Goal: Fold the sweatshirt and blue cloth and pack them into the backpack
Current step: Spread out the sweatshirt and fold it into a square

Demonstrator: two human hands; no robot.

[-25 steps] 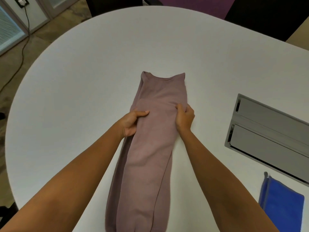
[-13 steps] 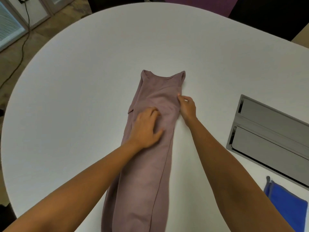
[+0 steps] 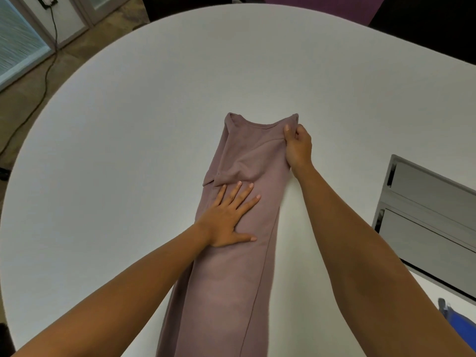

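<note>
Floor shows at the far left, brown, with a black cord running across it up to a plug on the wall. Next we see our big white table with its round edge.

Our left hand lies flat on the sweatshirt. The fingers are straight and spread apart, and the palm presses down on the cloth. The thumb points off to the right.

We see the sweatshirt in the middle of the table. It is a dusty pink color. It is folded into one long, thin strip that runs from the bottom edge of the view up toward the far side. The neck end is the far end. A little flap of cloth sticks out on the left side, just past our left fingertips.

Our right hand is at the far right corner of the sweatshirt, by the neck. We pinch the edge of the cloth there between the thumb and the curled fingers.

Farther right, a gray metal panel is set into the table, well apart from the sweatshirt. It has two long flaps.

At the bottom right corner we can just see a bit of the blue cloth on the table. Most of it is cut off by the edge of the view.
</note>
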